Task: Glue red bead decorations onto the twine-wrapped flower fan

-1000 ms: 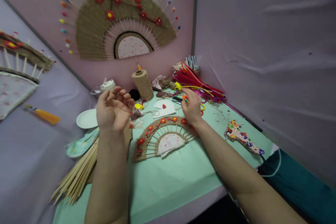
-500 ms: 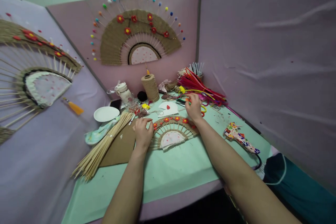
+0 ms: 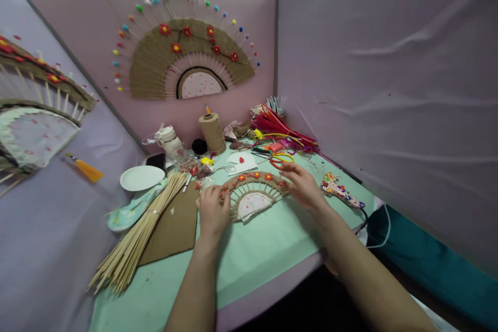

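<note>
A small decorative fan (image 3: 254,203) of thin sticks and brown twine lies on the green tabletop, with red flowers along its arc and a white dotted half-circle at its base. My left hand (image 3: 213,210) is at its left end, fingers curled over the edge and seemingly gripping it. By the right end is my right hand (image 3: 305,187), its fingers apart and holding nothing; whether the fingertips touch the fan is unclear. Just beyond lie scissors (image 3: 280,158) with red and yellow handles, and a white paper cutout (image 3: 243,164) bearing a red spot.
Bundled sticks (image 3: 150,228) lie across brown cardboard (image 3: 181,225) on the left, near a white plate (image 3: 142,178). A twine spool (image 3: 212,134), a white bottle (image 3: 168,138) and red pipe cleaners (image 3: 284,127) stand behind. A patterned glue gun (image 3: 342,192) is at right. Larger fans (image 3: 150,72) hang on the partitions.
My right hand has drawn back from among the scissors to the fan's right end. My left hand has closed in on the fan's left end. The view has turned slightly right.
</note>
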Tool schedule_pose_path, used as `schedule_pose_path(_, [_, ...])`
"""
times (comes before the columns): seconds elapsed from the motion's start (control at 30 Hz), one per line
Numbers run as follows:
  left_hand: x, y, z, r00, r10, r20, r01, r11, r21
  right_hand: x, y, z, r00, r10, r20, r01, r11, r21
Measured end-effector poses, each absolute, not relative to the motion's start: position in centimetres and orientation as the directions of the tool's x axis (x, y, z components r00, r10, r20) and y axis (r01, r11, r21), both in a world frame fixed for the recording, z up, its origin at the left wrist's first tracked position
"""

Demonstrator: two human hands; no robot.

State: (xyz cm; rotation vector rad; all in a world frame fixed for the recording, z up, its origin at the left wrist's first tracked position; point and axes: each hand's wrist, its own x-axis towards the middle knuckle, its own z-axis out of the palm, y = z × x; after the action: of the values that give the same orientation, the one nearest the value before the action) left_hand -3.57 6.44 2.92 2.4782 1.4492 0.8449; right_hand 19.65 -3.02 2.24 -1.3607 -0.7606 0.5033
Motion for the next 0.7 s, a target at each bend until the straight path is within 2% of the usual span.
schedule_pose_path(0.03, [-4.2,6.4,2.8,0.357,0.858,0.369,0.770,-0.494,0.404,18.9,-4.7,2.1,0.624,0.772,0.119,0.002,0.150,-0.989])
schedule_pose_path(0.07, [-4.8,6.5,2.6,0.342,0.877,0.337,0.785,-0.464,0.410,18.2,-6.2,1.9,0.523,0.850,-0.056,-0.290,0.116,-0.950])
schedule_pose_path(0.1, [-5.4,6.5,2.4,0.329,0.896,0.298,0.801,-0.432,0.414,17.6,-7.5,1.9,0.397,0.894,-0.209,-0.526,0.035,-0.850])
schedule_pose_path(0.17, [-6.1,6.7,1.9,0.321,0.924,0.210,0.824,-0.381,0.420,16.7,-8.9,1.8,0.255,0.896,-0.364,-0.746,-0.057,-0.663])
schedule_pose_path(0.2, [-6.3,6.8,1.8,0.328,0.930,0.166,0.828,-0.368,0.423,16.4,-9.1,1.8,0.216,0.886,-0.411,-0.798,-0.083,-0.597])
schedule_pose_path(0.3, [-6.4,7.0,1.4,0.374,0.924,0.076,0.824,-0.369,0.430,15.5,-8.5,2.0,0.181,0.845,-0.503,-0.854,-0.118,-0.506])
schedule_pose_path(0.4, [-6.3,7.0,1.3,0.390,0.920,0.051,0.825,-0.373,0.425,14.7,-7.3,2.0,0.196,0.807,-0.557,-0.858,-0.134,-0.496])
schedule_pose_path(0.7, [-6.6,7.6,1.1,0.357,0.933,0.038,0.803,-0.327,0.498,12.0,-3.9,1.2,0.326,0.808,-0.490,-0.820,-0.016,-0.572])
